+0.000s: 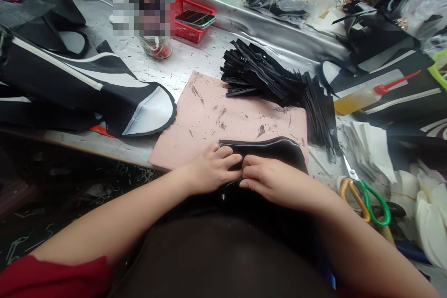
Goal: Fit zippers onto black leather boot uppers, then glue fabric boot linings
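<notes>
A glossy black sheet, leather-like (268, 147), lies over the near edge of a pink mat (209, 111) and hangs down in front of my body. My left hand (214, 167) is closed on it, fingers bent and pressed together. Right beside it, my right hand (267, 179) has its fingers curled into the same sheet, the knuckles almost meeting the left fingertips. What lies under the fingers is hidden. Beyond the sheet, a bundle of narrow black strips (258, 72) rests across the mat's far right corner.
Black-and-white boot-shaped pieces (115, 79) lie at left. On the right are a glue bottle with a red nozzle (359, 100), scissors (375, 202) and white pieces (373, 144). A phone (195, 18) sits in a red basket (188, 32) at the back, near a jar (156, 49).
</notes>
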A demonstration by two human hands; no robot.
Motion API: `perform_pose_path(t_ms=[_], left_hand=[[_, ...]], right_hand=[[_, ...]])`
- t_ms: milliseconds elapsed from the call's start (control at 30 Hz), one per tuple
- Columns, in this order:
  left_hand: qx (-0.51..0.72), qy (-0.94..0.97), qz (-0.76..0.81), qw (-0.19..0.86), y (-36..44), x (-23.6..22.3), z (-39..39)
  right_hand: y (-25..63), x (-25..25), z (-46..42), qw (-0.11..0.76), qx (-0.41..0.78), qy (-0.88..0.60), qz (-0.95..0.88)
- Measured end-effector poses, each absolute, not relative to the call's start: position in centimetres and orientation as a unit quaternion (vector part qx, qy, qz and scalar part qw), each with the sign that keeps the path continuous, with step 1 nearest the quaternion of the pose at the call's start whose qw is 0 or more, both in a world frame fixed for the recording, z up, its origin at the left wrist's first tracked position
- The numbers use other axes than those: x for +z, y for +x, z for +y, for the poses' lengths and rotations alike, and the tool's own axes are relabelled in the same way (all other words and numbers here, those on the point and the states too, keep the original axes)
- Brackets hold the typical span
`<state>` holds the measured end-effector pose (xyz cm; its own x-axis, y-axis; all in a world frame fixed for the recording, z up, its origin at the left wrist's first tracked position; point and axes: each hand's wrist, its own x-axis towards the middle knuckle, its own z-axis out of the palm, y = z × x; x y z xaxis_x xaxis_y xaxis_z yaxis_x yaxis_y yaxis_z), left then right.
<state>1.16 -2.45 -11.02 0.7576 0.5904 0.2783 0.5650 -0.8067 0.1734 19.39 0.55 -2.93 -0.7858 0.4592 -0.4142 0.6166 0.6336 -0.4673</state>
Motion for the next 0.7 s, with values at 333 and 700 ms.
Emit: perform_pose_path(t_ms=[333,700], left_hand=[[0.216,0.922,0.319,0.035,0.7,-10.3,-2.7],[0.291,0.890,0.351,-0.006,0.9,-11.2,-3.7]], right_hand=[[19.7,-2.6,0.8,0.141,-0.315,0.308,0.887],[19.7,-2.7,1.1,0.143,-0.317,0.295,0.890]])
